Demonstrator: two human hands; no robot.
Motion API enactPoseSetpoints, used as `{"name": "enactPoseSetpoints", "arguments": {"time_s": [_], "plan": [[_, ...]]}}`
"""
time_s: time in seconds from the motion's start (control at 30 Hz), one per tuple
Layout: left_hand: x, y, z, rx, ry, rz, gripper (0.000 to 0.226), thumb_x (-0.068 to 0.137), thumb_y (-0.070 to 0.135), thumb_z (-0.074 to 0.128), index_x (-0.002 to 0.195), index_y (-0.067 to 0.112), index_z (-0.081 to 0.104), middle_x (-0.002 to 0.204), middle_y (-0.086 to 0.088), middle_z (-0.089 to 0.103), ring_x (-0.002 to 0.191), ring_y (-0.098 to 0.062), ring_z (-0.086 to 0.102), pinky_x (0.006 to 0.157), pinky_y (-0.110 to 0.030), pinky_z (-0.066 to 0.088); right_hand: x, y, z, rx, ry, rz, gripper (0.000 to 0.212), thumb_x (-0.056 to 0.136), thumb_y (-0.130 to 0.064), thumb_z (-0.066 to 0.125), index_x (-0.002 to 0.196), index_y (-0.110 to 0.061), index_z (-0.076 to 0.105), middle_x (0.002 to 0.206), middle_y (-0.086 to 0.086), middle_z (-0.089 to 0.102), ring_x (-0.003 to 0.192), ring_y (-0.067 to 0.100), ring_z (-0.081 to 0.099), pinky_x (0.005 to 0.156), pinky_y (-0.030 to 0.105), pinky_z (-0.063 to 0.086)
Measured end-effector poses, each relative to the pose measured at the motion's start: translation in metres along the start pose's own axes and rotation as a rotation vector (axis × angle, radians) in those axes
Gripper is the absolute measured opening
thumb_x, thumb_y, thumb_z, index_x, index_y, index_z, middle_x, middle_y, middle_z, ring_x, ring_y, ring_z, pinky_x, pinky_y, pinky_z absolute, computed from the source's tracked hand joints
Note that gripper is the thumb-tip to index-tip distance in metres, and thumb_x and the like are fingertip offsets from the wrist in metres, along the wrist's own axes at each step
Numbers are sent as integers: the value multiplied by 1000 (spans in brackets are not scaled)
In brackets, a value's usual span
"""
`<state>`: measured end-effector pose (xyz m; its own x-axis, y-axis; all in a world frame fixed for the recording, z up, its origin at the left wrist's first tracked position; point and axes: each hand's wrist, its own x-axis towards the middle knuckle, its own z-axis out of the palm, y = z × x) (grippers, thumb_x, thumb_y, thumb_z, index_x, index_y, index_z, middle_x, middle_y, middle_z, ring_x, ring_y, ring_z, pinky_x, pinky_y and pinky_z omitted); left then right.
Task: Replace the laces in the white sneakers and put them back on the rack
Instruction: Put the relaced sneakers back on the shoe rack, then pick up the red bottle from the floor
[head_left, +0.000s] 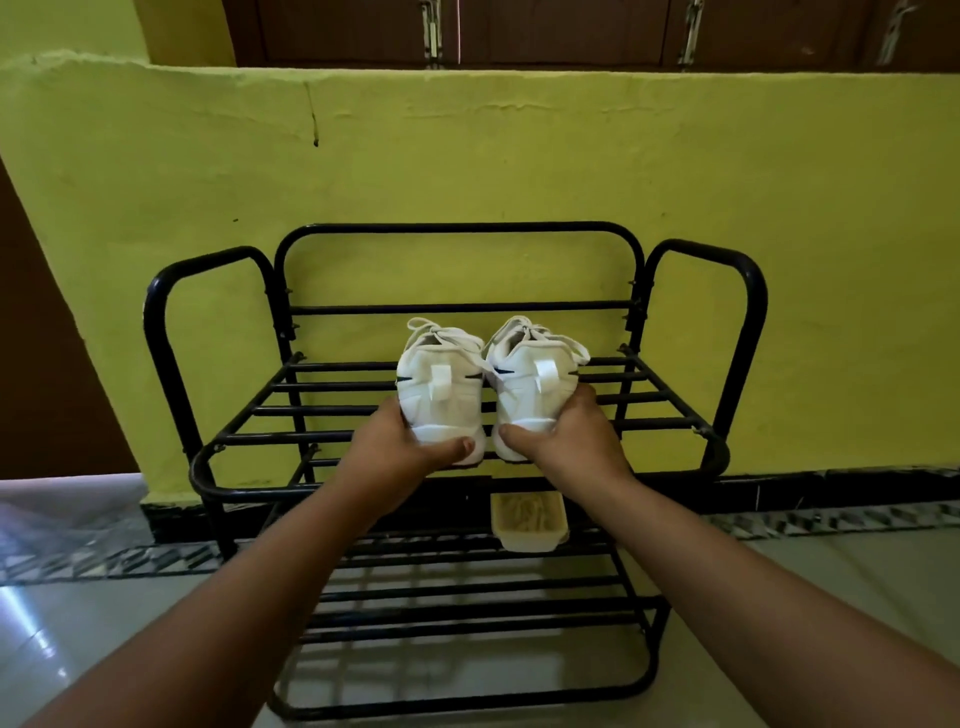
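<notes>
Soft, even daylight fills the scene, with the yellow wall (519, 156) evenly lit. The glossy floor tiles (47, 639) carry a pale glare at lower left, and the rack (457, 228) casts barred shadows below. Wide-angle distortion bows the edges; focus is fairly sharp.

A rough yellow-green wall (519, 156) rises behind glossy pale floor tiles (831, 571), dark wooden doors (571, 31) above.

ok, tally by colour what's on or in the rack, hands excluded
White: 2, left sneaker and right sneaker, both on the black rack's top shelf
Cream: 1, small tub on the shelf below
Total: 3
</notes>
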<state>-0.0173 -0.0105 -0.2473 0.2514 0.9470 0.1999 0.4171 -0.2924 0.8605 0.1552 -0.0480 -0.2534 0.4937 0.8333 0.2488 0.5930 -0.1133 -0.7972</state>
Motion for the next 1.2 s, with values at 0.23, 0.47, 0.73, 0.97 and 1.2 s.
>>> {"name": "enactPoseSetpoints", "arguments": {"time_s": [0.23, 0.47, 0.73, 0.97, 1.2], "plan": [[6, 0, 4, 16, 16, 9, 55, 72, 30, 80, 116, 20, 50, 101, 4, 60, 93, -14, 57, 69, -23, 47, 6, -5, 2, -34, -17, 26, 84, 63, -48, 78, 128, -13, 38, 121, 5, 54, 109, 27, 55, 86, 39, 50], [-11, 4, 13, 169, 82, -30, 65, 79, 35, 73, 129, 11, 39, 119, -3, 51, 107, -20, 52, 83, -33, 48, -21, -3, -17, -257, -88, -91, 84, 73, -44, 74, 137, -12, 31, 136, 7, 43, 122, 26, 45, 97, 41, 44], [-146, 5, 70, 199, -6, 162, 61, 96, 22, 50, 149, 17, 19, 154, 2, 23, 133, -3, 25, 98, 3, 15, -134, 60, -100, -424, -203, -242, 46, 94, -17, 52, 139, -18, 40, 142, -1, 40, 130, 16, 38, 101, 26, 33], [-252, 3, 117, 226, -320, 176, 50, 95, 30, 51, 142, 18, 39, 142, 2, 44, 130, -11, 41, 108, -29, 36, -249, 135, -183, -287, -208, 25, 21, 88, -8, 60, 108, -14, 65, 105, -5, 63, 101, 7, 56, 86, 15, 36], [-304, 9, 142, 225, -439, 223, 35, 92, 28, 57, 123, 12, 58, 124, 0, 60, 117, -15, 55, 100, -32, 45, -341, 177, -267, -222, -191, 287, 10, 86, -5, 64, 89, -13, 69, 90, 2, 68, 89, 15, 62, 86, 29, 47]]}}
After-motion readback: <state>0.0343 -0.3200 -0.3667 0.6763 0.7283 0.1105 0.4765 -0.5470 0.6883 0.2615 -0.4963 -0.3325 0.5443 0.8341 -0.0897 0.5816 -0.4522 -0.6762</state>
